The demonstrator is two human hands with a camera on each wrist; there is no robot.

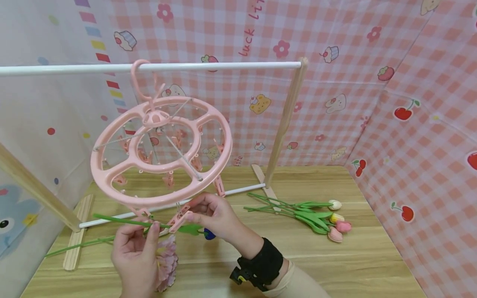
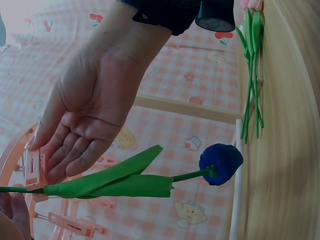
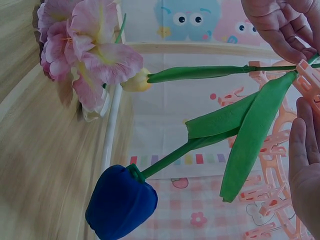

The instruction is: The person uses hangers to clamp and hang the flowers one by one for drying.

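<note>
My left hand (image 1: pixel 136 254) pinches the green stem of a blue tulip (image 2: pixel 221 164) between thumb and fingers. With thumb and fingertips, my right hand (image 1: pixel 218 217) grips a pink clothespin (image 1: pixel 179 218) on the rim of a round pink hanger (image 1: pixel 160 201). The stem crosses at the jaws of this clothespin, and the tulip's leaves (image 2: pixel 120 185) and bloom point to the right in the head view. Beside it, another clothespin (image 3: pixel 256 70) holds a pale yellow tulip (image 3: pixel 136 81), which hangs head down in the right wrist view.
The hanger hooks over a white rod (image 1: pixel 223 66) on a wooden-legged stand (image 1: pixel 285 124). More clothespins dangle beneath its rings. A pink-purple flower (image 1: pixel 167 265) lies below my left hand. Several tulips (image 1: pixel 316 215) lie on the wooden table (image 1: pixel 354 265) at the right.
</note>
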